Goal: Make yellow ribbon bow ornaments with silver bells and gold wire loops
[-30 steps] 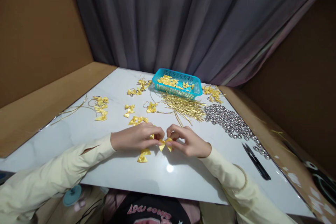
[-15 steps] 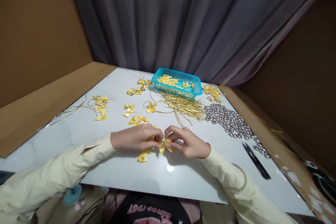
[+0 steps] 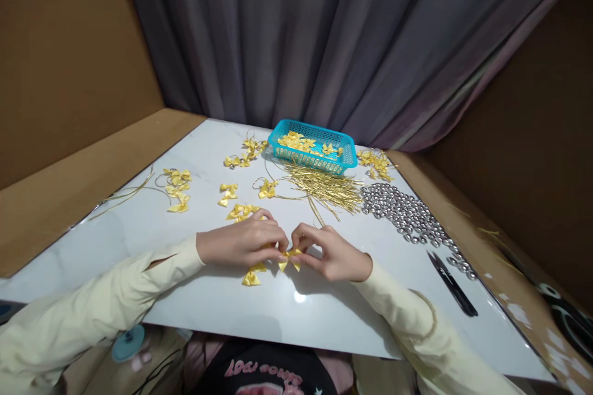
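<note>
Far past your left hand (image 3: 248,242) and right hand (image 3: 331,254), you have a grey-purple curtain (image 3: 287,31). A brown wall (image 3: 69,55) stands well to their left, and a darker wall (image 3: 523,111) to their right. Well right of your right hand, off the bench (image 3: 324,324), you see white scraps (image 3: 519,315) and a big black tool (image 3: 572,328). Nearer you than your left hand is a round teal thing (image 3: 128,344).
</note>
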Tool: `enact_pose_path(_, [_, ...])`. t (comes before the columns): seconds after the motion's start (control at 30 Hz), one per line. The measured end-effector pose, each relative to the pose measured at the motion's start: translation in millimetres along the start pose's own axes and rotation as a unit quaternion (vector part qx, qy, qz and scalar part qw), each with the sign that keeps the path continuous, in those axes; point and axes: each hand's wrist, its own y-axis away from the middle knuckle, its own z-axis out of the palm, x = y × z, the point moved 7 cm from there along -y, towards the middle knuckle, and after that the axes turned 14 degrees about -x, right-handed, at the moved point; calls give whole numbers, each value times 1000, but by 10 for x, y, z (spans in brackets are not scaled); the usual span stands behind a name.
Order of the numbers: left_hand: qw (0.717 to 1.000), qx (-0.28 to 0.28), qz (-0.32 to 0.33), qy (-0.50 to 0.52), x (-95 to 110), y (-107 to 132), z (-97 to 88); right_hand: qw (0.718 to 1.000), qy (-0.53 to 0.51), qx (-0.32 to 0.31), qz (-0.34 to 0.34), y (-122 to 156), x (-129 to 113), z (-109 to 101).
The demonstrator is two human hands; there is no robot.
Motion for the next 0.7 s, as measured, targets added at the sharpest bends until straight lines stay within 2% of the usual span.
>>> enact_pose_path(0.5, [997, 23, 23, -68, 64, 5, -2, 998, -35, -42, -9, -23, 25, -16])
enact_pose_path(0.7, [998, 44, 13, -34, 40, 12, -25, 991, -129, 13, 25, -19, 133, -63])
